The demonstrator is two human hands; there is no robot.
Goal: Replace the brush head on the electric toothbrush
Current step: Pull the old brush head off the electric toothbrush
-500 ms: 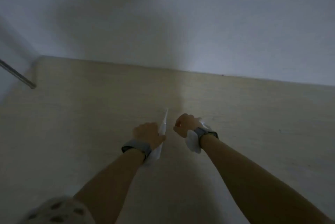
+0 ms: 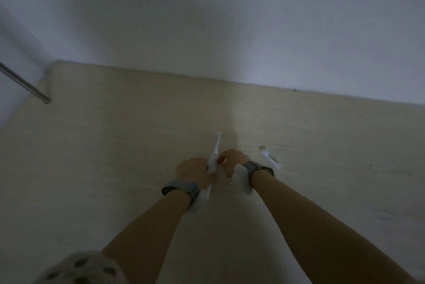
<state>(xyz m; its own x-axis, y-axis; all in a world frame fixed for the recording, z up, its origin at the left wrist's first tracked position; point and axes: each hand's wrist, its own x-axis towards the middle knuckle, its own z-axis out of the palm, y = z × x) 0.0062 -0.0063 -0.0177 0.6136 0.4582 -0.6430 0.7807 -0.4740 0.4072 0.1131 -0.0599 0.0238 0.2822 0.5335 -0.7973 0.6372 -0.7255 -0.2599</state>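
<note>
A white electric toothbrush [image 2: 213, 157] with a brush head on its far end points away from me over the pale wooden table [image 2: 115, 157]. My left hand [image 2: 194, 172] is closed around its handle. My right hand [image 2: 232, 160] sits just right of it, its fingertips touching the toothbrush near the neck. A spare white brush head [image 2: 270, 159] lies loose on the table to the right of my right wrist. Both wrists wear grey bands with white pads.
A white wall [image 2: 230, 19] stands along the table's far edge. A metal rod [image 2: 25, 86] slants in from the left near the table's far left corner. A spotted sleeve [image 2: 80, 270] shows at the bottom left. The light is dim.
My right hand has shifted left and its fingers now touch the toothbrush. The spare brush head, hidden behind my right wrist before, now shows on the table.
</note>
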